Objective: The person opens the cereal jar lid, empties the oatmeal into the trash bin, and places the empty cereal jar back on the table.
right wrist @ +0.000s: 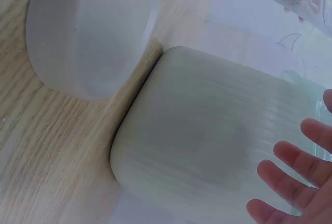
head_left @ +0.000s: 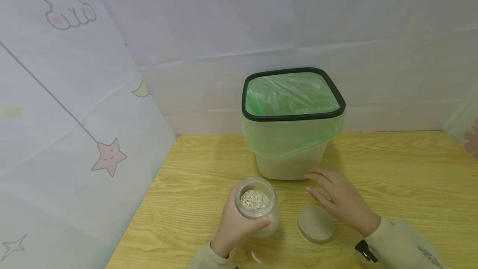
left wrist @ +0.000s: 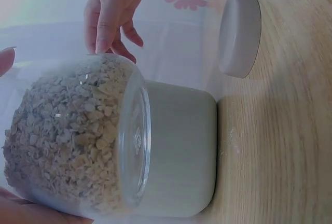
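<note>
A clear glass jar (head_left: 274,219) of oat flakes (head_left: 254,199) has its top uncovered. My left hand (head_left: 235,223) grips it round the side, the thumb across its front. In the left wrist view the jar's base (left wrist: 137,141) is off the table, and flakes (left wrist: 72,130) fill much of what shows. My right hand (head_left: 341,198) hovers over the table with fingers apart and nothing in them; the right wrist view shows its spread fingers (right wrist: 298,169). Just below it lies a round beige lid (head_left: 315,224) on the tabletop.
A pale bin (head_left: 291,166) with a dark rim (head_left: 295,117) stands at the back of the wooden table (head_left: 194,177), against a printed cloth wall (head_left: 209,74). Its green bag (head_left: 295,94) folds out over the rim.
</note>
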{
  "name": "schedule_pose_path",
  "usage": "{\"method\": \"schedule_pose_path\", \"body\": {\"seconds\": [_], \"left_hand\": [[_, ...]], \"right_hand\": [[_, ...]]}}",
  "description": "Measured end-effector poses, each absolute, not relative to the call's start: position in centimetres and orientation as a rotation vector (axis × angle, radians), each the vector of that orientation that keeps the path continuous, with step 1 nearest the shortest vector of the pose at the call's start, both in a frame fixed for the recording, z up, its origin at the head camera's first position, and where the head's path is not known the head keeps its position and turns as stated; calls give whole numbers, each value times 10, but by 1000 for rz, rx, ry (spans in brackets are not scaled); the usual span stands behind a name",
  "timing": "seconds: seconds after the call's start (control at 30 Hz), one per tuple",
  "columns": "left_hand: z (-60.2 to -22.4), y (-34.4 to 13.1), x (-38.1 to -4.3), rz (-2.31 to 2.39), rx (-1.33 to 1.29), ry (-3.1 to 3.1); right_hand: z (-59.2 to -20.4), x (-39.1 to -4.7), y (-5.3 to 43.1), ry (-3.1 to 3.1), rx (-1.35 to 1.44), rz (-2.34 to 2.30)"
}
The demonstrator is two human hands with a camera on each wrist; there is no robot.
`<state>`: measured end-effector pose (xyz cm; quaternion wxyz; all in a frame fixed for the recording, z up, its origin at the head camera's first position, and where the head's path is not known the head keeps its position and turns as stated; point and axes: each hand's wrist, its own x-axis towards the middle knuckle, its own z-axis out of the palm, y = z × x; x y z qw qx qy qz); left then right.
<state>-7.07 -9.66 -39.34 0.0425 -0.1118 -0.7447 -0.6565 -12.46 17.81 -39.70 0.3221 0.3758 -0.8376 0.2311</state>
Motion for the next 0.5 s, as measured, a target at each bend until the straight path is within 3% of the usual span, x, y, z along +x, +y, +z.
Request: {"method": "schedule_pose_path", "body": {"seconds": [0.5], "left_hand": [[-386,-98,-70,-2004,-366,-2261]], "right_hand": [[-392,-127,175,-2177,958,637]]}}
